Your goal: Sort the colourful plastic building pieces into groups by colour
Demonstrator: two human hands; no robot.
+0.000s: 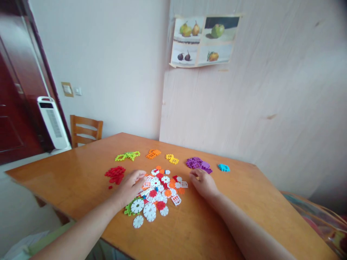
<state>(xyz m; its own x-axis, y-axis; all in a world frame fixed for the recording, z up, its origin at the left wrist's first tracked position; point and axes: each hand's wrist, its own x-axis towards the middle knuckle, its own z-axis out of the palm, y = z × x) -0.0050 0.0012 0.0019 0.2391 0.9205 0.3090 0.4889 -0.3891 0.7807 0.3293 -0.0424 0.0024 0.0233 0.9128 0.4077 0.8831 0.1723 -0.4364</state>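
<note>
My left hand [133,186] is at the left edge of a mixed pile of plastic building pieces, its fingers bent inward beside a white lattice piece [148,181]. Whether something is between those fingers is hidden. My right hand [205,183] rests to the right of the pile, just in front of the purple pieces [197,163]. Its fingers are curled closed, and anything inside them is out of sight. The pile holds white notched discs [149,211], red and orange pieces, and a light green piece [128,209] partly under the discs.
Sorted by colour on the wooden table [206,234] lie red pieces [116,174], light green pieces [127,156], orange pieces [153,154], yellow pieces [172,159] and blue pieces [223,167]. A wooden chair [86,128] stands behind the far left edge. A wall borders the back.
</note>
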